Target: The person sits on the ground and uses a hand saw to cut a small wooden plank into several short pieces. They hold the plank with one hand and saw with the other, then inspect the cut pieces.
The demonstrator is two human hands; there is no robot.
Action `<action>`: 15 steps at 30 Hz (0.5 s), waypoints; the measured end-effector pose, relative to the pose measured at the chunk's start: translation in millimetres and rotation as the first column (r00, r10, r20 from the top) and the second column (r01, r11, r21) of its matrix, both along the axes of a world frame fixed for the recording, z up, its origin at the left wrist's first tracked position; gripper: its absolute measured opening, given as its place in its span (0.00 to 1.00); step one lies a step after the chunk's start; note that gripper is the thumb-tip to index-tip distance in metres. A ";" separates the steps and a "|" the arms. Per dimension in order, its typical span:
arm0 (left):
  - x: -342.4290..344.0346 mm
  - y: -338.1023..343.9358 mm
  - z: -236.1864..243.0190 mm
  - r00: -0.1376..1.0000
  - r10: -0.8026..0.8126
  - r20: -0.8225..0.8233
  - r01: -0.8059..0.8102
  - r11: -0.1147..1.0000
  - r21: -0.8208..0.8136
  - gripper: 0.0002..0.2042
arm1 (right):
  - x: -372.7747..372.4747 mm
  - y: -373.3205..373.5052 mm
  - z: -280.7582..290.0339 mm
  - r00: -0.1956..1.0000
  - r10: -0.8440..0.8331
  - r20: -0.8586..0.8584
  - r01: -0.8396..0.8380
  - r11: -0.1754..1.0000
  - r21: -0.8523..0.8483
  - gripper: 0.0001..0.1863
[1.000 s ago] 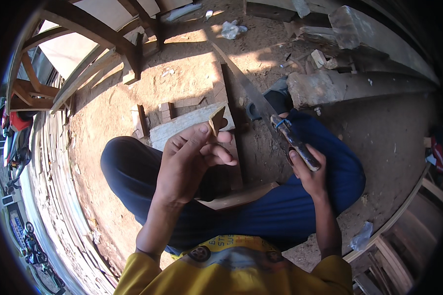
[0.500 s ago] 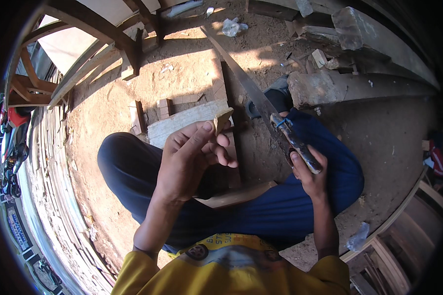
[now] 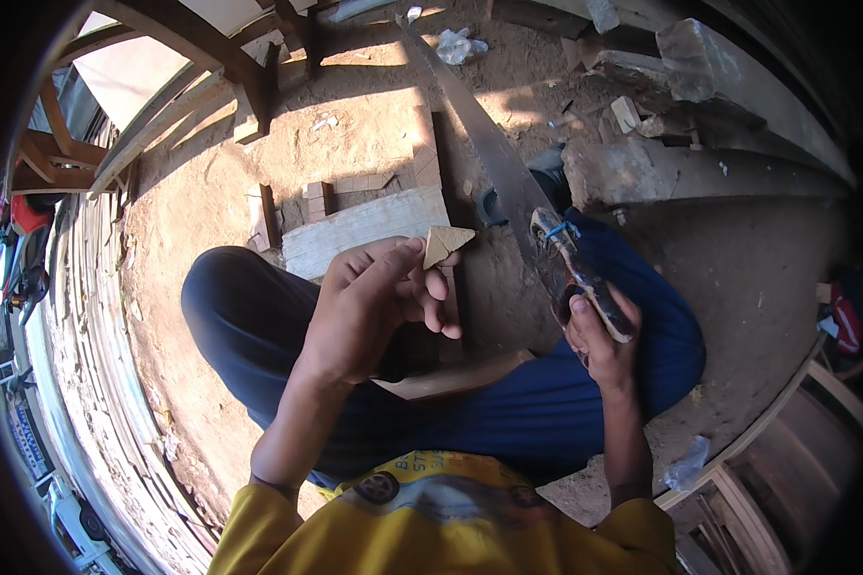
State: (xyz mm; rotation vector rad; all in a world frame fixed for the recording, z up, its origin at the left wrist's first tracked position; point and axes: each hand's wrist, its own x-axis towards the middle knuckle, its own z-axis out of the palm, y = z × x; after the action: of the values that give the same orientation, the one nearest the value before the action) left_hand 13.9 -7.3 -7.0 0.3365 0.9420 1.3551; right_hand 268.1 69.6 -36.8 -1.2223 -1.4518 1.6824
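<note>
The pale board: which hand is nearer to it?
The left. The left hand, holding a wood triangle, shows at the near edge of the pale board; the right hand, gripping the saw, is farther away, to the board's right.

Room btwn L hand (image 3: pixel 360 307) & R hand (image 3: pixel 599 335), over dirt (image 3: pixel 499 297). Saw (image 3: pixel 510 177) slants fwd-L from R hand, blocking ctr. Pale board (image 3: pixel 364 230) lies fwd of L hand.

Small triangular wood piece (image 3: pixel 447 245) (pale-faced) held left of a long handsaw (image 3: pixel 518 182) slanting forward-left
</note>
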 end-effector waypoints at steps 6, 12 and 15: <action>-2.4 27.1 -36.1 0.967 0.014 -0.254 -0.050 0.990 -0.132 0.16 | -20.0 -7.3 7.8 0.994 -0.063 -0.093 0.063 0.998 -0.005 0.08; -34.4 81.8 -193.0 0.427 -0.202 -0.881 -0.057 0.967 -0.249 0.18 | -40.7 -32.9 -29.6 0.985 -0.161 -0.061 0.158 0.986 -0.042 0.06; -48.5 85.1 -263.1 0.246 -0.107 -0.963 -0.057 0.991 -0.124 0.17 | -44.6 -32.2 -47.1 0.991 -0.129 -0.022 0.127 0.989 -0.076 0.06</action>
State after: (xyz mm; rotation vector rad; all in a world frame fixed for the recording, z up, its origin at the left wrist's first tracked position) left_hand -34.6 77.8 -270.2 1.1969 2.0693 0.9147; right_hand 223.5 37.4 -83.9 -1.2992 -1.2769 1.6721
